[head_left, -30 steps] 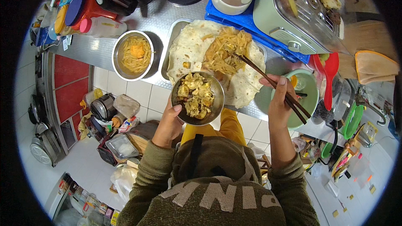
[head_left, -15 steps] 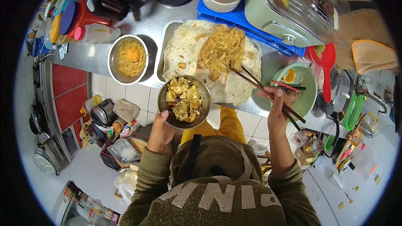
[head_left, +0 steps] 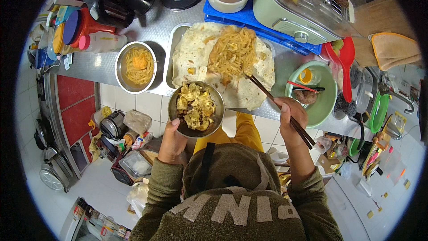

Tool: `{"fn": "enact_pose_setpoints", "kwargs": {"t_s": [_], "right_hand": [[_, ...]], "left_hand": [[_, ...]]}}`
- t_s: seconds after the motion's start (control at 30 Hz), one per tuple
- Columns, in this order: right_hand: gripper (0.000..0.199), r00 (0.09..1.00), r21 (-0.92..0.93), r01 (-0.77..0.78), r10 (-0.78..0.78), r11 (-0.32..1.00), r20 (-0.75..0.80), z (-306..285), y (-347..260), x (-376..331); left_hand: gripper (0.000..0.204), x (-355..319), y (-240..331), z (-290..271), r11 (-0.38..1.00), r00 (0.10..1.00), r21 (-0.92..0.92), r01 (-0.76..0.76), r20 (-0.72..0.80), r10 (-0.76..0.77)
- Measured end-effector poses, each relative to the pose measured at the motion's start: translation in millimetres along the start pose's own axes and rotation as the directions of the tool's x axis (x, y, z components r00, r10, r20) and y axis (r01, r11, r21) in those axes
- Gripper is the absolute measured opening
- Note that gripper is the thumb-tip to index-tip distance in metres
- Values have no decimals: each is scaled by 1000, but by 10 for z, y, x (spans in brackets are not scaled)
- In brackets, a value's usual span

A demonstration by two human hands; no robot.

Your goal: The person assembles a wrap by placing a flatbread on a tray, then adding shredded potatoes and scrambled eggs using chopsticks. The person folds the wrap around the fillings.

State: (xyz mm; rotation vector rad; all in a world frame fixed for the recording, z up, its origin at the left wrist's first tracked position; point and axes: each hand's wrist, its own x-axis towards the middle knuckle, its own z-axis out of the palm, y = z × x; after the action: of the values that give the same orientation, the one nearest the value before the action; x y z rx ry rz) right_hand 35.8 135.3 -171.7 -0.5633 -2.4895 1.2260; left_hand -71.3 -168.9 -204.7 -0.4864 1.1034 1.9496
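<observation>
My left hand [head_left: 173, 142] grips the rim of a metal bowl [head_left: 177, 124] holding scrambled egg [head_left: 195, 107]. It hangs in front of the counter's near edge. My right hand [head_left: 292, 118] is closed round a pair of dark chopsticks [head_left: 272, 96], whose tips are together over the flatbread's right part. That flatbread [head_left: 189, 53] lies on a metal tray [head_left: 168, 73] and droops over its near edge. Shredded potato [head_left: 234, 51] is heaped on the bread's middle, with bits of egg in it. A small piece of egg [head_left: 191, 70] lies on the bread's left part.
Left of the tray stands a second metal bowl [head_left: 119, 73] of shredded potato. A green basin [head_left: 327, 93] sits at the right, near a red spatula [head_left: 348, 80]. Behind are a blue rack [head_left: 285, 40], a pale-green toaster oven [head_left: 272, 0], a white bowl [head_left: 227, 4] and a black kettle [head_left: 120, 0].
The chopstick tips have drawn together and shifted slightly down and left. My right hand has moved a little toward me. The egg bowl has stayed nearly in place.
</observation>
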Motion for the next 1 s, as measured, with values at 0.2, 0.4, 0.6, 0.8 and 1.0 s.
{"fn": "enact_pose_setpoints", "kwargs": {"t_s": [0.2, 0.4, 0.6, 0.8, 1.0], "right_hand": [[37, 958, 226, -272, 284, 935, -21, 141, -34, 24], [45, 861, 603, -389, 508, 697, -33, 348, 47, 63], [45, 849, 592, -410, 528, 694, -32, 477, 58, 108], [42, 881, 544, -381, 472, 747, -30, 481, 11, 114], [35, 903, 613, -330, 429, 718, -17, 325, 154, 27]], "left_hand": [[78, 10, -12, -60, 1000, 1000, -11, -9, -11, 9], [77, 19, 26, -11, 1000, 1000, 0, -11, -16, 11], [78, 64, -23, -132, 1000, 999, -16, -19, -46, 18], [75, -93, 7, -388, 989, 995, -118, -94, -40, 90], [78, -224, 118, -599, 978, 967, -71, -194, -185, 178]]}}
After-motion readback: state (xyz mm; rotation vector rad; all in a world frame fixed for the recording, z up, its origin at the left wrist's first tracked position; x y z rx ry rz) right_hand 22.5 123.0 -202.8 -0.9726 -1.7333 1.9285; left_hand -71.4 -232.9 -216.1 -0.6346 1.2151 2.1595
